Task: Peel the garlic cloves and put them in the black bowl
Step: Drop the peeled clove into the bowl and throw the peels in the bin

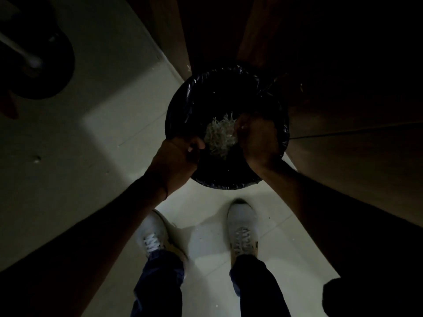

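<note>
A: Well, what are the fingers doing?

B: The left hand point(180, 156) sits at the lower-left rim of a round bin lined with a glossy black plastic bag point(219, 92), in the middle of the frame. Its fingers point(196, 145) are curled tight over the rim and grip the edge of the liner.

A: And the other?

B: The right hand point(256, 138) is over the right side of the bin's mouth, with its back towards the camera. Its fingers point(243, 124) bend downward. The light is too dim to tell whether they hold anything or how far apart they are.

A: Where is the garlic?

B: A heap of pale papery shreds point(219, 136), seemingly garlic skins, lies inside the bin between the two hands. It lies just beside the right hand's fingers.

A: How do the arms lie?

B: Both forearms reach up from the lower corners of the frame and converge on the bin. The left wrist is bent inward at the rim, and the right wrist is above the bin's lower-right edge.

A: Anything else?

B: Two white lace-up shoes point(242, 227) stand on the pale tiled floor point(206, 248) at lower centre, below the bin. Dark wooden cabinet fronts point(343, 145) fill the upper right.
</note>
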